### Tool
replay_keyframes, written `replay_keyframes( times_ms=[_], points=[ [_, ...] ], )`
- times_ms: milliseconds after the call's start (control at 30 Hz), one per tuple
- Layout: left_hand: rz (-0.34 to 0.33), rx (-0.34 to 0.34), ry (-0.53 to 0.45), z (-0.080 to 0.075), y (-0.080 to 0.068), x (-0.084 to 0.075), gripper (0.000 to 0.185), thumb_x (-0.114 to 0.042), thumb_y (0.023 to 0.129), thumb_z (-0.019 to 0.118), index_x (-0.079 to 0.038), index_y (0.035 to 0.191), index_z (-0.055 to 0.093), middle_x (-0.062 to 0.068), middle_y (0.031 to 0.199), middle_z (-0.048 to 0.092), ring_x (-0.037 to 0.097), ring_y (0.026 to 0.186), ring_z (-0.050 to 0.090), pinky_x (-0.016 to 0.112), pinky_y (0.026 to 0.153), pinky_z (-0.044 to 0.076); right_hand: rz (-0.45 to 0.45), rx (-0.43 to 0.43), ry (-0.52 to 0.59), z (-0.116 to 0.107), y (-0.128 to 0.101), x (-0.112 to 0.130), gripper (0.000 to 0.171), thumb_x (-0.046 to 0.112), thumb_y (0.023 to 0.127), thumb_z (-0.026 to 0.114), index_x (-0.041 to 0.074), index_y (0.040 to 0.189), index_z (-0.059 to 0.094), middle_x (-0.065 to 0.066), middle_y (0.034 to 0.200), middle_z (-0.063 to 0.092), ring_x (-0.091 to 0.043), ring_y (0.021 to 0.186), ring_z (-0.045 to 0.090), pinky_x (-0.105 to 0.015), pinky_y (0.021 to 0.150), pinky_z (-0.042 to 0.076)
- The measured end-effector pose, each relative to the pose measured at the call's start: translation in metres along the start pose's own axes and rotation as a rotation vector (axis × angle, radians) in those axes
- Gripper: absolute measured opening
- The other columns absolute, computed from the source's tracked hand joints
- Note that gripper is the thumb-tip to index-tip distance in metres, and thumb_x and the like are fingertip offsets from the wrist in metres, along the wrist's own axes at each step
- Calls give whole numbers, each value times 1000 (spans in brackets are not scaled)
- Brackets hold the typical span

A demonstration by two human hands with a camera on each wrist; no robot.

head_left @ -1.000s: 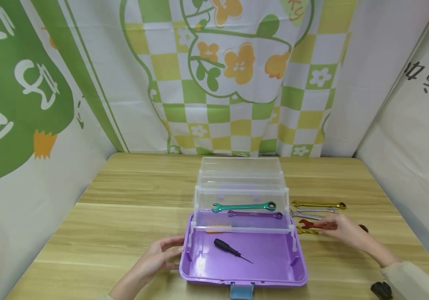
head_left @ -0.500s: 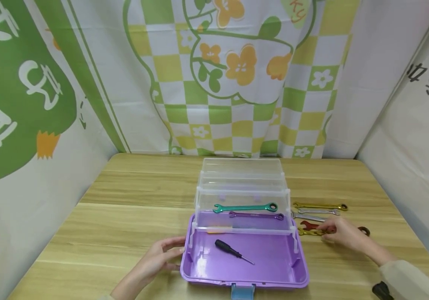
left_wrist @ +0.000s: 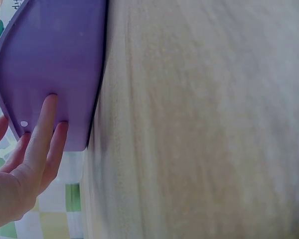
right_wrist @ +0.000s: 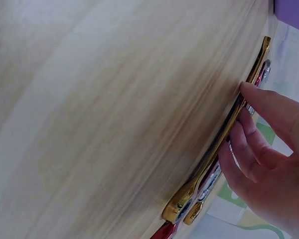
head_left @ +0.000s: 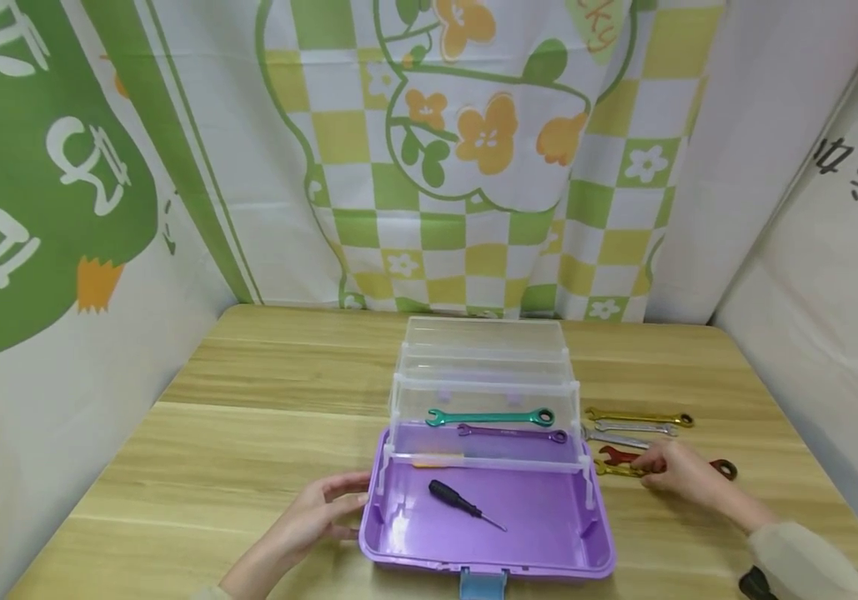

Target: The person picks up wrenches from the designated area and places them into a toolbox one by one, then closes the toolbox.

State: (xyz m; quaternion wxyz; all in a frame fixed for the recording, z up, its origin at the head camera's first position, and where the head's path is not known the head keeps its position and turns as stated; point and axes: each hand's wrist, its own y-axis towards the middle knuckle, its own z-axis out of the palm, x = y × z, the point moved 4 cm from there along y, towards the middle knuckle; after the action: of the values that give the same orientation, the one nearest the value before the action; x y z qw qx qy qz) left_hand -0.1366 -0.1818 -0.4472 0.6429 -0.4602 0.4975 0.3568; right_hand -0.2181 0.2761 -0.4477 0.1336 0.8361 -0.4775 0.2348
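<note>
A purple toolbox [head_left: 549, 542] sits open in the middle of the bench [head_left: 248, 433], and everything else is best placed from it. Its clear tiered trays [head_left: 484, 375] are swung back and up, so the bottom tub is exposed; a black screwdriver [head_left: 462, 502] lies loose in that tub, while a green wrench [head_left: 490, 416] and a purple wrench [head_left: 511, 432] rest side by side in the lowest tray, just behind the tub.

The left hand [head_left: 316, 518] is at the box's left wall. In the left wrist view its fingers [left_wrist: 42, 134] lie straight and flat against the purple plastic, thumb apart from them. This grip is spread, pressing rather than clutching, which looks like a way of bracing the light box so it does not slide.

To the right of the box a row of wrenches lies on the bench, roughly parallel: a gold one [head_left: 639, 416] farthest back, a silver one [head_left: 634, 427] and another silver one just nearer, then a red wrench [head_left: 619, 454], and closest to the front a gold wrench [head_left: 616, 470]. The right hand [head_left: 679, 473] is down on these last two. In the right wrist view its fingertips [right_wrist: 251, 92] touch the upper edge of the gold wrench [right_wrist: 224, 144], fingers bent over it, as if working under a flat tool that lies flush on the wood. Whether the grip has closed round the wrench or only rests on it I cannot tell.
</note>
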Motion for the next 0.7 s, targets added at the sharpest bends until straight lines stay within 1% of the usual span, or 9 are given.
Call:
replay_keyframes(
  times_ms=[100,233,500,600,700],
  points=[
    [1,-1,-2,0,0,0,54,-14,86,55,13,127,32,31,131,33,31,102,53,45,78,52,1,-8,-1,1,0,0,15,4,71,68,-2,85,68,3,75,56,0,64,45,-18,50,44],
    [1,-1,-2,0,0,0,54,-13,85,55,13,127,32,31,130,33,30,102,53,45,78,52,-23,-15,13,1,0,0,12,3,71,67,0,83,68,3,75,56,0,64,46,-18,50,44],
    [-2,0,3,-1,-1,0,55,-14,85,55,13,127,31,30,131,33,31,103,52,45,79,52,-125,-12,67,2,2,-2,10,-1,72,66,3,81,64,2,75,56,0,65,48,-18,51,46],
    [-1,0,3,0,0,-1,55,-14,85,55,13,127,31,30,131,33,32,103,52,45,78,52,-132,5,93,0,2,-1,10,-1,72,66,3,81,64,0,74,56,-1,65,48,-19,52,47],
    [-1,1,-1,0,0,-1,55,-14,85,55,13,127,32,30,130,33,31,103,52,45,78,52,-117,19,115,-1,2,0,10,-1,72,66,2,81,63,0,73,57,-1,65,49,-19,52,47]
  ],
)
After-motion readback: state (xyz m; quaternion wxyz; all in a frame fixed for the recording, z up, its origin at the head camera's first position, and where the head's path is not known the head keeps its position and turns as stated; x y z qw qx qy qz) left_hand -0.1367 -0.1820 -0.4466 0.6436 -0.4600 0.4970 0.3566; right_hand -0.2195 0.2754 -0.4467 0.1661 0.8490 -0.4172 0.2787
